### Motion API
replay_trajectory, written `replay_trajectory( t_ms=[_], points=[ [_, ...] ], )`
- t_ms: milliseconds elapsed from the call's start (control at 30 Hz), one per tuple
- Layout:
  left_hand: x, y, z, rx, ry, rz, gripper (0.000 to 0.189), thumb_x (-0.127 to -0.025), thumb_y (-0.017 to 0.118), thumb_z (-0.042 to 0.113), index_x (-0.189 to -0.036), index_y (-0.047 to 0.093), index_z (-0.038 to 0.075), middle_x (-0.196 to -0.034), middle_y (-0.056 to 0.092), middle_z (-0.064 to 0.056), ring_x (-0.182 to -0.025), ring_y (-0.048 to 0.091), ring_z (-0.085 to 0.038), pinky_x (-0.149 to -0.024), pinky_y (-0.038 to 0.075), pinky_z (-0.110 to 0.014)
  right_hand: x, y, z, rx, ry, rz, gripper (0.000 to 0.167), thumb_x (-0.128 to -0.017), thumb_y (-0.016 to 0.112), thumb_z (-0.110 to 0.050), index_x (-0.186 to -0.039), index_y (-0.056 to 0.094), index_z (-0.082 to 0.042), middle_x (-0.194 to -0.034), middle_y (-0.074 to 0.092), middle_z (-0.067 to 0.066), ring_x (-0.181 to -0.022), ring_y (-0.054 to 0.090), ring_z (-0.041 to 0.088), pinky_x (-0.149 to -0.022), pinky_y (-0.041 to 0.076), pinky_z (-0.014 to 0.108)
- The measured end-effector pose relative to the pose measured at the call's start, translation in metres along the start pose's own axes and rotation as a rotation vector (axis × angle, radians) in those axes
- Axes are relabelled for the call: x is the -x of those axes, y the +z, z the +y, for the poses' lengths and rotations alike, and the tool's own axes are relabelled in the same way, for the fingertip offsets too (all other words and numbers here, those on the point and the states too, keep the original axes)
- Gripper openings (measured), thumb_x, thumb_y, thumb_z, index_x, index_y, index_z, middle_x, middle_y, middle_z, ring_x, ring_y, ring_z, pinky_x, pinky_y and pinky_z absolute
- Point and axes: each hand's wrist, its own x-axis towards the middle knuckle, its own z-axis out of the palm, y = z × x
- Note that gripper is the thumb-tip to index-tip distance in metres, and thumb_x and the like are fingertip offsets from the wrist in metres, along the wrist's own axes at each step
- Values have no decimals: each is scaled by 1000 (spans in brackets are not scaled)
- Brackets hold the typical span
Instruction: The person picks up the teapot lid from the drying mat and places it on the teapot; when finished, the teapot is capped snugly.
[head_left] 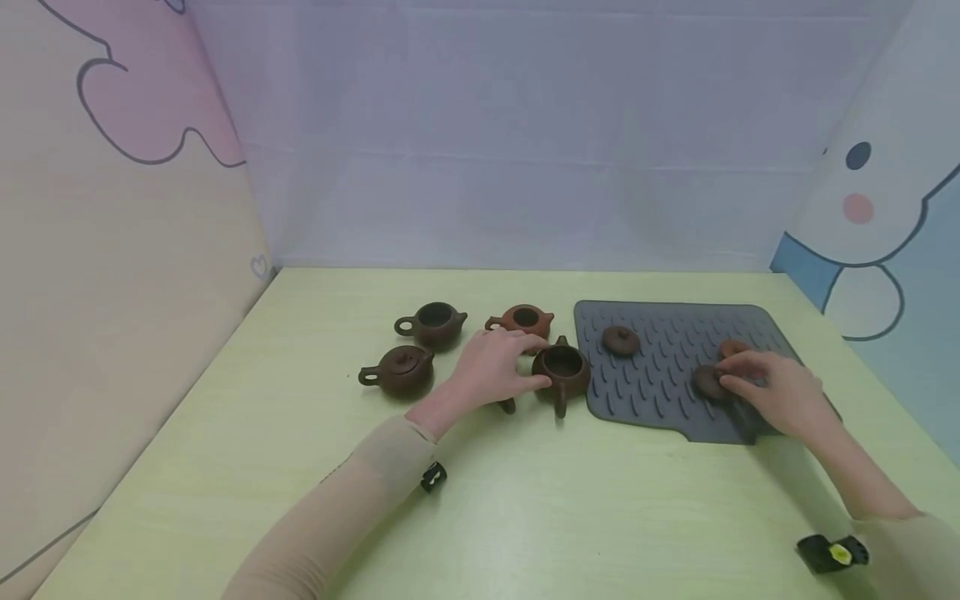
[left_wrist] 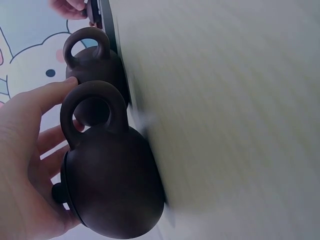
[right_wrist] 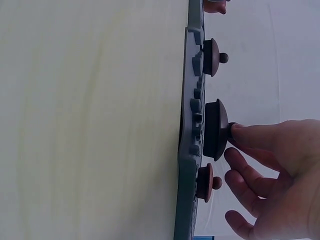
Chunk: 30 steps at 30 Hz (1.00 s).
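My left hand (head_left: 491,364) spreads thumb and fingers about the sides of a dark brown lidless teapot (head_left: 573,387), its handle toward me. Beneath that hand, mostly hidden in the head view, sits another dark teapot (left_wrist: 115,180) with its lid on. With thumb and finger, my right hand (head_left: 783,392) pinches the knob of a dark teapot lid (right_wrist: 215,130), low over the grey ridged mat (head_left: 660,321). Beside it lies a small reddish lid (right_wrist: 205,182); a brown lid (head_left: 621,342) is farther left on the mat.
Left of my left hand stand a lidded brown teapot (head_left: 405,372) and, behind it, a lidless dark one (head_left: 437,327). A reddish lidless teapot (head_left: 527,321) stands just beyond the hand. Cloth walls border the pale table (head_left: 525,517).
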Motion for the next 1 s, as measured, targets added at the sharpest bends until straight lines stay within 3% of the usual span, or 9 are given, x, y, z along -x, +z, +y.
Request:
replay_trajectory(
  t_ms=[133,267,400,633,1000],
  points=[
    [0,0,0,0,-3,10,50,-83,72,54,-128,65,32,-117,73,8,-96,67,-21,-83,51,-41,-1,2,-6,-9,-24,48,24,-93,68,-16,-110,70,1,-127,59,33,-104,60,51,-83,44,66],
    [0,1,-1,-8,-12,3,50,-83,72,54,-128,65,32,-113,74,8,-91,67,-18,-82,50,-40,-2,3,-16,-21,-48,103,22,-93,67,-14,-109,69,1,-117,66,30,-101,62,48,-83,43,64],
    [0,1,-4,-3,-18,-12,52,-83,72,54,-128,65,29,-116,73,9,-98,68,-16,-86,50,-40,-4,6,-27,-46,-46,148,22,-94,66,-16,-110,69,-1,-109,70,26,-99,64,46,-83,43,62],
    [-1,2,-7,19,-16,-15,50,-83,73,53,-125,66,27,-117,72,9,-103,67,-15,-85,51,-39,-10,15,-48,-115,-18,213,25,-97,64,-18,-114,68,-1,-111,69,24,-104,61,42,-85,46,59],
    [-2,2,-7,21,-17,-13,49,-82,73,54,-123,68,26,-113,73,8,-100,68,-16,-82,52,-38,-17,26,-75,-240,-104,275,24,-95,65,-17,-113,68,-1,-104,67,21,-102,54,36,-91,36,60]
  ],
)
